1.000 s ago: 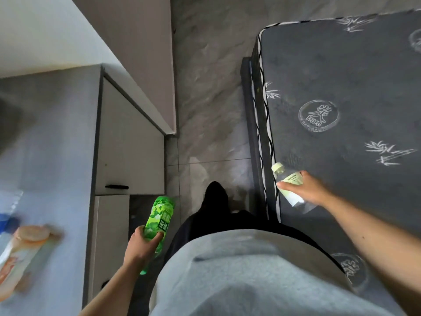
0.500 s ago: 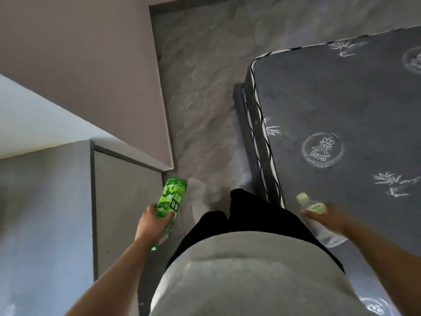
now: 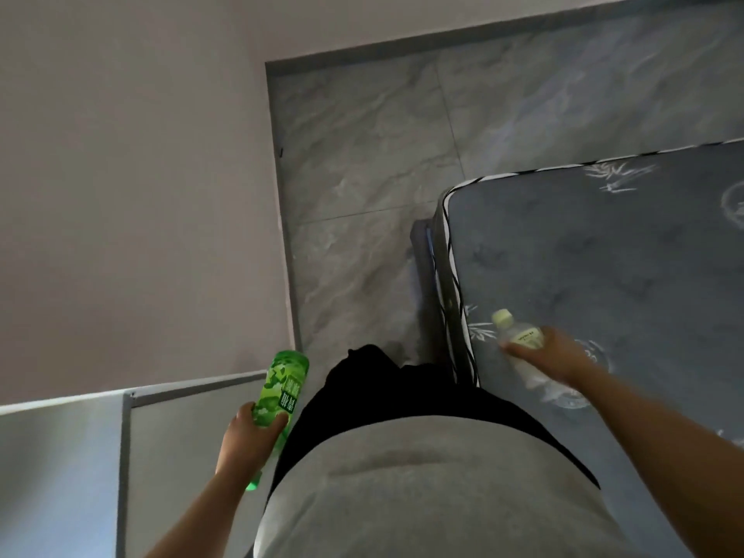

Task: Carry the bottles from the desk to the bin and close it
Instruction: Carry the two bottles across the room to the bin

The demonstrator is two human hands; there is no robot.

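grey marble-tiled floor (image 3: 362,175), plain wall left, dark grey patterned mattress (image 3: 604,255) right. left hand (image 3: 249,436) wrapped around green labelled plastic bottle (image 3: 284,386) beside grey cabinet's corner (image 3: 129,394); right hand (image 3: 559,358) gripping clear white-capped plastic bottle (image 3: 519,336) over mattress's near edge.

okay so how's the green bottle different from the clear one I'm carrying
The green bottle has a bright green wrap; the clear bottle is see-through with a pale cap and small label. The green one is in the left hand, the clear one in the right hand, over the mattress. Both are gripped around the middle.
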